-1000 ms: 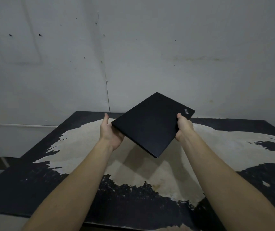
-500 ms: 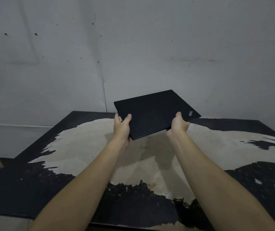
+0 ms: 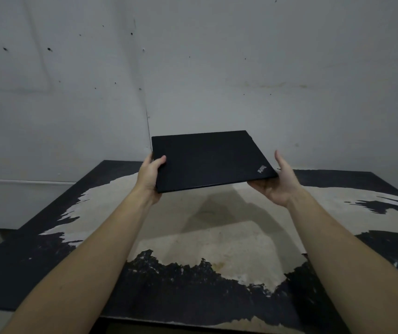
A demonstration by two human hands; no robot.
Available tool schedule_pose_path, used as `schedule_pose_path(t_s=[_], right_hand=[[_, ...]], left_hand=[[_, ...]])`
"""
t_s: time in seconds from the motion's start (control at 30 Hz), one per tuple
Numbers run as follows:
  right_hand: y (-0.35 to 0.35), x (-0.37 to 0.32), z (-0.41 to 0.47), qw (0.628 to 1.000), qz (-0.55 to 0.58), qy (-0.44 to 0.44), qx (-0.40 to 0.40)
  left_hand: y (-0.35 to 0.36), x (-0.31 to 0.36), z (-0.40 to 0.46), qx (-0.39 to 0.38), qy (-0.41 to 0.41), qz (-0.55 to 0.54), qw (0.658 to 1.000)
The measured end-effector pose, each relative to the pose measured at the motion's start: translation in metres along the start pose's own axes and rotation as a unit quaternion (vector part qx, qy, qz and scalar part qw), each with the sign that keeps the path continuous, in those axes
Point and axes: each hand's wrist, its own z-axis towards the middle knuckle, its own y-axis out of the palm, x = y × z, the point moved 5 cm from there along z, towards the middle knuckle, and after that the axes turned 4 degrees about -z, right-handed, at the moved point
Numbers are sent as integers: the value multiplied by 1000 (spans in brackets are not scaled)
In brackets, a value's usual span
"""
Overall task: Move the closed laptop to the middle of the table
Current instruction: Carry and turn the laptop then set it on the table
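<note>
A closed black laptop with a small logo at its near right corner hangs in the air above the table, nearly level and square to me. My left hand grips its left edge, thumb on the lid and fingers underneath. My right hand supports the right near corner from below with the palm up, its fingers under the laptop and its thumb raised beside the edge. The laptop's shadow falls on the worn pale patch in the middle of the table top.
The table top is black with a large worn beige area across its middle. A grey wall stands right behind the table's far edge. The floor shows past the table's left edge.
The laptop has turned from a diagonal tilt to nearly level and square. My left hand shifted to the left edge, and my right hand opened under the right corner.
</note>
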Motion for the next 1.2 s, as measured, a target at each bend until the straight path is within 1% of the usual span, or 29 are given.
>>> schedule_pose_path(t_s=[0.07,0.1,0.17,0.23,0.3,0.37,0.43,0.47,0.53,0.67,0.8,0.93,1.03,1.1,1.2], right_hand=[[0,-7,-2,998,-51,20,10],[2,-11,-3,995,-95,30,15],[5,-14,-6,978,-201,51,36],[6,-14,-8,953,-286,59,79],[4,-14,-9,929,-344,16,133],[1,-13,-9,912,-376,-53,159],[-1,-10,-12,902,-390,-102,155],[-3,-9,-15,900,-395,-112,150],[-7,-5,-18,893,-407,-119,152],[-19,1,-17,881,-418,-126,183],[-31,8,-12,874,-434,-113,190],[-40,18,-4,860,-468,-91,184],[-46,23,2,849,-484,-80,193],[-50,26,8,854,-478,-74,190],[-56,30,18,872,-450,-54,185]], left_hand=[[-4,0,0,-4,-12,5,1000],[-5,-1,1,-7,-16,10,1000],[-6,-3,1,-15,-22,25,999],[-5,-6,1,-17,-26,43,999],[-5,-11,1,1,-26,66,997],[-6,-17,2,23,-31,87,995],[-6,-24,3,25,-45,111,992],[-6,-28,4,23,-53,126,990],[-6,-34,4,24,-64,160,985],[-7,-49,6,31,-84,215,972],[-9,-63,13,38,-78,247,965],[-15,-74,18,79,-56,270,958],[-18,-84,24,80,-58,278,956],[-21,-89,28,82,-65,280,954],[-25,-98,33,89,-77,279,953]])
